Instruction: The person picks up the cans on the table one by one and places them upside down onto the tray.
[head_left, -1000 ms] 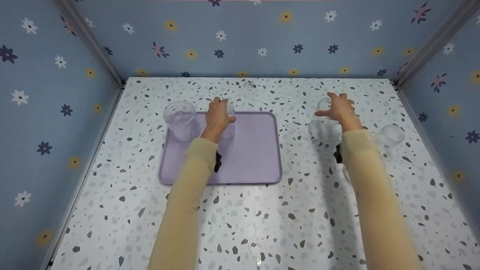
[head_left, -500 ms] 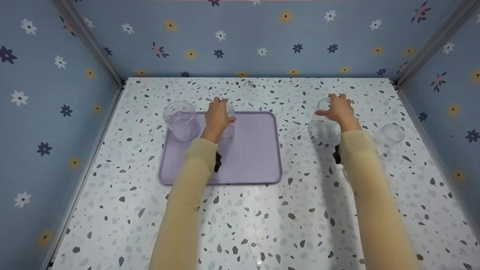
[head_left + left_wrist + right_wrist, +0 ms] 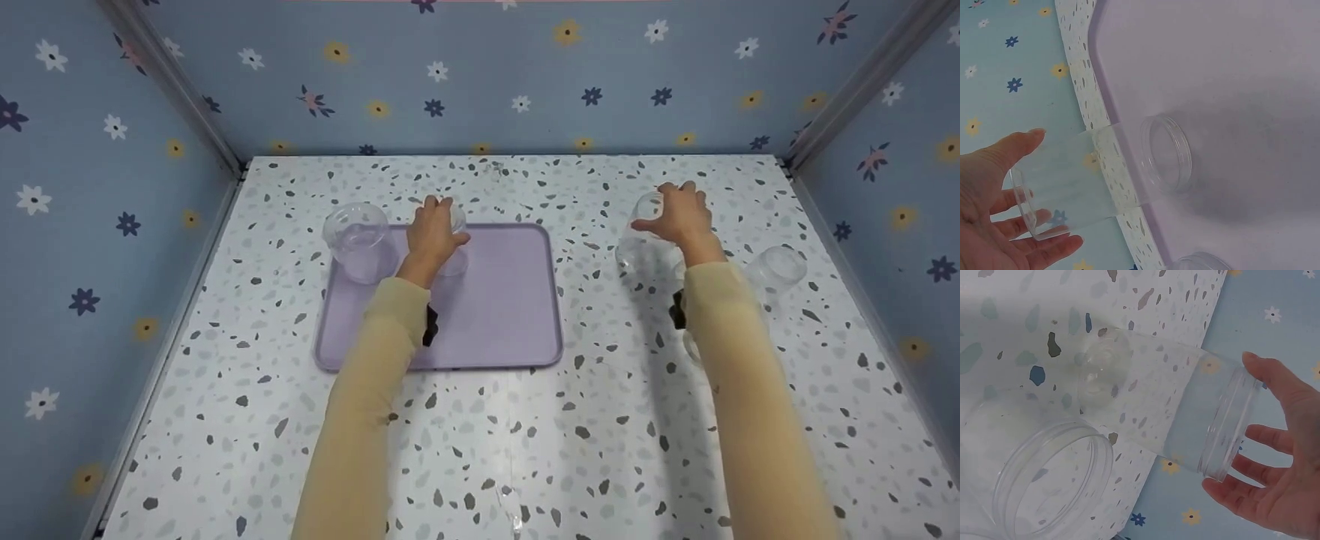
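Observation:
My left hand (image 3: pixel 433 238) is curled loosely round the top end of a clear plastic jar (image 3: pixel 1123 169). This jar stands mouth down, its threaded rim on the purple tray (image 3: pixel 510 300); some fingers show through its wall. Another clear jar (image 3: pixel 367 259) stands on the tray to the left. Over on the right, my right hand (image 3: pixel 681 217) grips the threaded rim of an upright clear jar (image 3: pixel 1151 394) on the speckled table. Thumb and fingers lie on opposite sides of that rim.
Nearer my right forearm is another clear jar (image 3: pixel 1053 478) with a threaded mouth. Further right stands a clear jar (image 3: pixel 780 268). A further clear thing (image 3: pixel 691 349) is mostly hidden beneath the right sleeve. Flowered walls (image 3: pixel 480 75) enclose the table's back and sides.
Both hands stay nearly still at their jars. The head view has shifted very slightly.

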Action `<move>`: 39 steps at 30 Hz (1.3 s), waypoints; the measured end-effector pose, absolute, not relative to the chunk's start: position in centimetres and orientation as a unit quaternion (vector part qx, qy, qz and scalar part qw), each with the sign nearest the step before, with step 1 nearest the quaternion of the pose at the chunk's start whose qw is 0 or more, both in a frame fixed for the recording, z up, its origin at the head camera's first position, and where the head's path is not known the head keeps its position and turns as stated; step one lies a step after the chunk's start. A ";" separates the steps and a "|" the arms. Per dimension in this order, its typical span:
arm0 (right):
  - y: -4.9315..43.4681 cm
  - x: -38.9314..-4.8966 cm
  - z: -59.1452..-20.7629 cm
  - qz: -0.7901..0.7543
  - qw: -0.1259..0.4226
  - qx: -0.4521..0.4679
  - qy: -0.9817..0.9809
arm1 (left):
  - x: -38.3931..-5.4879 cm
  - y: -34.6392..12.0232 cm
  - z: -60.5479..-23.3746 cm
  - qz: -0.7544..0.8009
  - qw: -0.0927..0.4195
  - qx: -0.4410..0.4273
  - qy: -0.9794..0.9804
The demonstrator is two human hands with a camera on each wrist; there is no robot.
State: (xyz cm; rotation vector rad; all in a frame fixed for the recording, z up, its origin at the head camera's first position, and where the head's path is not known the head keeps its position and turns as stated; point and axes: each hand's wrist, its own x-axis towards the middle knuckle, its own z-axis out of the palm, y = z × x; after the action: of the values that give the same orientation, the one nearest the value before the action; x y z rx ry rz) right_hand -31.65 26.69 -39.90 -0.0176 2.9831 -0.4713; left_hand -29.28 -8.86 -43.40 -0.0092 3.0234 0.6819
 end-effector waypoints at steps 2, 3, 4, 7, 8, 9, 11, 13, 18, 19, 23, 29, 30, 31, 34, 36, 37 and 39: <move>26.8 -31.6 -39.9 -0.157 0.048 -0.008 0.986 | -29.3 -8.9 -43.4 0.222 0.025 -0.002 0.975; 26.8 -31.6 -39.8 -0.159 0.045 -0.009 0.986 | -29.3 -8.9 -43.4 0.223 0.027 -0.003 0.974; 26.8 -31.6 -39.8 -0.161 0.042 -0.008 0.986 | -29.3 -9.0 -43.3 0.225 0.029 -0.004 0.974; 26.8 -31.5 -39.7 -0.163 0.033 -0.010 0.986 | -29.3 -9.1 -43.3 0.232 0.032 -0.005 0.972; 26.8 -31.5 -39.7 -0.163 0.030 -0.011 0.986 | -29.3 -9.1 -43.3 0.232 0.031 -0.005 0.972; 26.7 -31.4 -39.6 -0.165 0.026 -0.013 0.986 | -29.3 -9.2 -43.3 0.233 0.029 -0.003 0.972; 26.7 -31.3 -39.5 -0.165 0.019 -0.014 0.986 | -29.2 -9.3 -43.2 0.233 0.024 0.000 0.972; 26.5 -31.2 -39.4 -0.166 0.013 -0.016 0.986 | -29.1 -9.3 -43.1 0.232 0.017 0.003 0.973; 26.2 -31.0 -39.1 -0.178 -0.010 -0.018 0.984 | -28.9 -9.3 -42.7 0.229 0.002 0.008 0.973; 26.1 -30.9 -39.0 -0.181 -0.016 -0.020 0.983 | -28.8 -9.3 -42.6 0.229 -0.001 0.008 0.973; 25.7 -30.8 -39.0 -0.190 -0.040 -0.024 0.981 | -28.7 -9.3 -42.3 0.227 -0.008 0.010 0.974; 25.1 -30.4 -39.4 -0.218 -0.085 -0.033 0.972 | -28.2 -9.3 -41.9 0.243 -0.027 0.013 0.970; 25.0 -30.3 -39.4 -0.225 -0.094 -0.036 0.969 | -28.2 -9.3 -41.9 0.246 -0.032 0.014 0.969; 24.9 -30.3 -39.5 -0.230 -0.103 -0.039 0.967 | -28.1 -9.3 -41.9 0.248 -0.036 0.016 0.968; 24.5 -29.9 -39.8 -0.247 -0.132 -0.054 0.958 | -27.8 -9.1 -41.7 0.254 -0.049 0.021 0.966; 24.2 -29.6 -39.8 -0.256 -0.148 -0.065 0.953 | -27.6 -9.0 -41.5 0.261 -0.057 0.024 0.963; 24.1 -29.5 -39.8 -0.259 -0.154 -0.070 0.951 | -27.5 -9.0 -41.4 0.265 -0.061 0.026 0.962; 23.8 -29.2 -39.8 -0.269 -0.164 -0.077 0.946 | -27.2 -8.9 -41.2 0.275 -0.069 0.031 0.958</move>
State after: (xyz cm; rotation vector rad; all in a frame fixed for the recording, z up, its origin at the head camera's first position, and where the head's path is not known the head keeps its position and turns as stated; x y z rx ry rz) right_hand -29.18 23.76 -39.79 -0.2725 3.3280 -0.9454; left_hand -27.24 -8.92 -41.21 0.1004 3.1509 0.9049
